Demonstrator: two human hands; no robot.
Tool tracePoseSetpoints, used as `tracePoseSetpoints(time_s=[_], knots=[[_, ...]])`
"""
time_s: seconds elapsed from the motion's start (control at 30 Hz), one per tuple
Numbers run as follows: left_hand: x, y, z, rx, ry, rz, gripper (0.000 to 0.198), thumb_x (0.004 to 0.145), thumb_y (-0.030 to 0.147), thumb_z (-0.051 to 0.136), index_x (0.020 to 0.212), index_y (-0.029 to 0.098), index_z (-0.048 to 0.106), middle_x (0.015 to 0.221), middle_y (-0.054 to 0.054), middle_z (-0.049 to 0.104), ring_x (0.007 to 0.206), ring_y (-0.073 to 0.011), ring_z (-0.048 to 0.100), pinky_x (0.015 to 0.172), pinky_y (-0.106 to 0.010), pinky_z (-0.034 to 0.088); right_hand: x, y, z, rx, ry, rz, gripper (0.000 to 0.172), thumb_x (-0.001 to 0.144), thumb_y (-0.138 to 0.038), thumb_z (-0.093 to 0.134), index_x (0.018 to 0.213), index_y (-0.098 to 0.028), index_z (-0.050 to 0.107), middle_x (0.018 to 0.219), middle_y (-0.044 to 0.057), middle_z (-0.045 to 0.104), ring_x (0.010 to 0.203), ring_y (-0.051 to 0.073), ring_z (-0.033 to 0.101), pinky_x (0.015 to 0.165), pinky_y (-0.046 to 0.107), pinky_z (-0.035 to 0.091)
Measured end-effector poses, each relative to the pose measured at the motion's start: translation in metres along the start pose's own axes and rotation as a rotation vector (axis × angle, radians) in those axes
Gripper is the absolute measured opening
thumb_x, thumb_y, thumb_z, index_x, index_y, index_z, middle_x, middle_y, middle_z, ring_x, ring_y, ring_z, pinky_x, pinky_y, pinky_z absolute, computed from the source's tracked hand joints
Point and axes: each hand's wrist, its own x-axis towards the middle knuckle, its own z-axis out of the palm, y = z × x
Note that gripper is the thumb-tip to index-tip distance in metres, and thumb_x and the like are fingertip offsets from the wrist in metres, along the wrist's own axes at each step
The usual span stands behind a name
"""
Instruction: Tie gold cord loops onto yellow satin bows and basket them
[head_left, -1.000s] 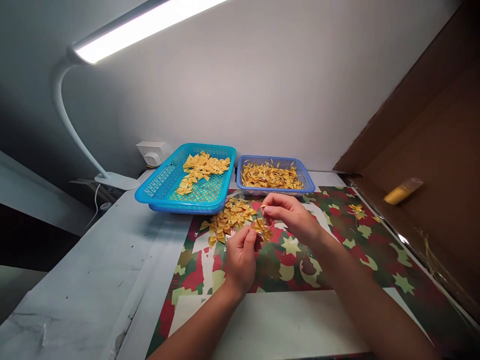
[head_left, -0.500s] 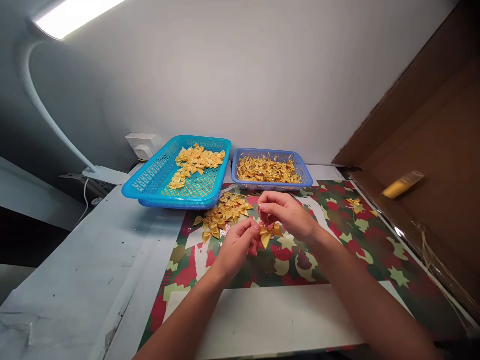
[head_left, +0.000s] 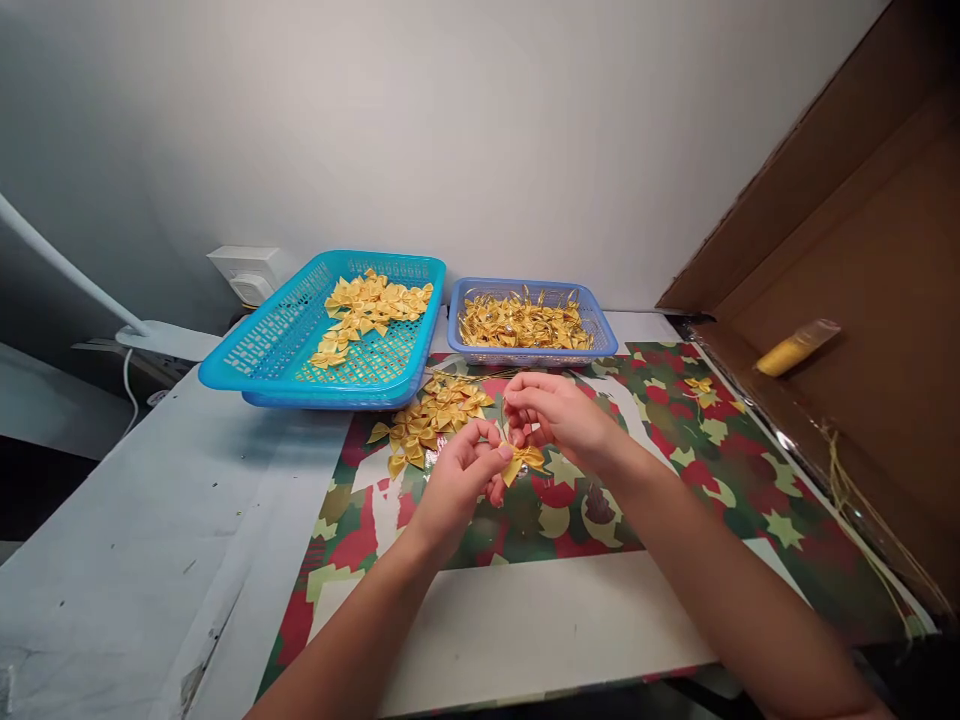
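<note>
My left hand (head_left: 459,485) is closed in a pinch on a yellow ribbon bow (head_left: 526,459), just above the patterned sheet (head_left: 491,535). My right hand (head_left: 566,420) is closed too, its thumb and forefinger pinching a thin gold cord (head_left: 503,415) that runs down toward the bow. Whether the cord is knotted round the bow is too small to tell. Behind my left hand lies a loose pile of yellow bows (head_left: 442,408). Several thin gold strands (head_left: 480,377) stretch out behind that pile.
A turquoise basket (head_left: 225,372) with bows stands at the back left. Beside it, a smaller blue-violet basket (head_left: 611,345) holds bows with gold cords. Cardboard (head_left: 855,230) walls the right side, near a yellow-filled tube (head_left: 796,347). A lamp clamp (head_left: 176,341) grips the left edge.
The view has shifted slightly to the right. My hands remain close together at the bow, and the cord between the right fingers and the bow now shows more plainly.
</note>
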Motion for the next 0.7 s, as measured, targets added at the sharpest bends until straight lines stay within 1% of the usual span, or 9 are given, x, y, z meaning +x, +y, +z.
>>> tracePoseSetpoints(time_s=[0.1, 0.17, 0.27, 0.37, 0.43, 0.5, 0.57, 0.63, 0.7], knots=[[-0.001, 0.001, 0.002, -0.006, 0.020, -0.002, 0.025, 0.070, 0.035, 0.064, 0.082, 0.020, 0.048, 0.066, 0.006, 0.054, 0.044, -0.0050, 0.046, 0.045, -0.018, 0.034, 0.001, 0.000, 0.002, -0.020, -0.006, -0.001, 0.012, 0.067, -0.027, 0.058, 0.062, -0.018, 0.052, 0.056, -0.004, 0.052, 0.049, 0.008, 0.050, 0.044, 0.018, 0.035], [-0.002, 0.001, 0.003, -0.016, 0.047, 0.009, 0.024, 0.071, 0.032, 0.063, 0.088, 0.021, 0.048, 0.066, 0.007, 0.054, 0.046, -0.0052, 0.045, 0.047, -0.018, 0.036, 0.001, -0.002, 0.002, -0.049, -0.019, -0.015, 0.013, 0.069, -0.027, 0.057, 0.062, -0.018, 0.051, 0.057, -0.003, 0.052, 0.050, 0.009, 0.050, 0.046, 0.020, 0.037], [-0.003, 0.001, 0.005, -0.019, 0.069, 0.038, 0.028, 0.070, 0.027, 0.064, 0.092, 0.022, 0.048, 0.061, 0.009, 0.049, 0.047, -0.0057, 0.043, 0.048, -0.019, 0.038, 0.001, -0.004, -0.005, -0.206, -0.001, -0.083, 0.014, 0.075, -0.030, 0.057, 0.067, -0.018, 0.054, 0.062, -0.002, 0.054, 0.056, 0.011, 0.052, 0.053, 0.024, 0.042], [-0.003, -0.001, 0.005, -0.011, 0.062, 0.068, 0.027, 0.071, 0.024, 0.062, 0.094, 0.023, 0.048, 0.058, 0.010, 0.046, 0.049, -0.0064, 0.043, 0.050, -0.018, 0.039, -0.002, 0.003, -0.028, -0.535, 0.164, -0.237, 0.014, 0.079, -0.033, 0.059, 0.077, -0.020, 0.060, 0.072, 0.000, 0.059, 0.063, 0.014, 0.053, 0.057, 0.026, 0.040], [-0.003, -0.002, 0.005, -0.008, 0.063, 0.094, 0.028, 0.072, 0.023, 0.060, 0.097, 0.024, 0.047, 0.057, 0.010, 0.046, 0.050, -0.0066, 0.043, 0.050, -0.017, 0.038, -0.008, 0.015, -0.050, -0.760, 0.267, -0.278, 0.015, 0.079, -0.035, 0.062, 0.080, -0.020, 0.061, 0.078, 0.002, 0.063, 0.068, 0.016, 0.054, 0.060, 0.028, 0.040], [-0.005, -0.003, 0.005, -0.009, 0.063, 0.120, 0.029, 0.074, 0.023, 0.060, 0.099, 0.025, 0.044, 0.056, 0.010, 0.046, 0.050, -0.0068, 0.044, 0.051, -0.017, 0.038, -0.016, 0.032, -0.073, -0.990, 0.267, -0.237, 0.023, 0.074, -0.042, 0.068, 0.078, -0.021, 0.060, 0.080, 0.003, 0.061, 0.070, 0.018, 0.052, 0.059, 0.029, 0.038], [-0.007, -0.005, 0.007, -0.016, 0.056, 0.134, 0.031, 0.076, 0.024, 0.061, 0.100, 0.026, 0.042, 0.057, 0.010, 0.047, 0.051, -0.0075, 0.045, 0.052, -0.017, 0.039, -0.026, 0.050, -0.092, -1.135, 0.227, -0.172, 0.028, 0.071, -0.043, 0.072, 0.079, -0.021, 0.058, 0.081, 0.003, 0.060, 0.074, 0.020, 0.053, 0.061, 0.030, 0.039], [-0.010, -0.006, 0.009, -0.030, 0.048, 0.134, 0.031, 0.079, 0.024, 0.061, 0.101, 0.028, 0.040, 0.058, 0.010, 0.048, 0.053, -0.0081, 0.045, 0.052, -0.017, 0.040, -0.034, 0.063, -0.102, -1.197, 0.251, -0.175, 0.024, 0.076, -0.042, 0.069, 0.081, -0.021, 0.057, 0.084, 0.004, 0.060, 0.079, 0.021, 0.054, 0.067, 0.032, 0.041], [-0.013, -0.007, 0.011, -0.046, 0.043, 0.121, 0.029, 0.081, 0.024, 0.061, 0.101, 0.029, 0.039, 0.060, 0.010, 0.047, 0.054, -0.0085, 0.045, 0.052, -0.017, 0.041, -0.038, 0.072, -0.106, -1.210, 0.256, -0.183, 0.020, 0.084, -0.039, 0.062, 0.080, -0.021, 0.055, 0.086, 0.005, 0.060, 0.081, 0.022, 0.055, 0.071, 0.033, 0.042]])
